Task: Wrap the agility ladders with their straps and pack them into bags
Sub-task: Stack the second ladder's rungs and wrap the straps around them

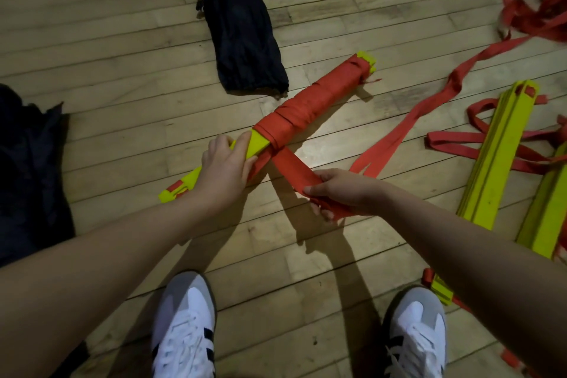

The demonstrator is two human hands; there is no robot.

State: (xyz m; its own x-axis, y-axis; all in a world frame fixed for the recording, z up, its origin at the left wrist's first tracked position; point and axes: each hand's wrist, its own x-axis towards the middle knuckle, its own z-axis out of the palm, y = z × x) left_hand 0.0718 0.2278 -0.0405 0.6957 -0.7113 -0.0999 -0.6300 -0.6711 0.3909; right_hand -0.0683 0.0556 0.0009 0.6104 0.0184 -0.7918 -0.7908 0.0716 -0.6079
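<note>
Ladder bundle (276,129) in left hand (222,170) | strap (288,173) in right hand (340,190)

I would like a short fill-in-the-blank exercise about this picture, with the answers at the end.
1. The left hand grips the stacked ladder bundle on its bare ______ part.
2. The right hand holds the loose ______ strap.
3. The dark bag lies flat on the ______ floor.
4. Both shoes have ______ laces.

Answers: yellow; red; wooden; white
</note>
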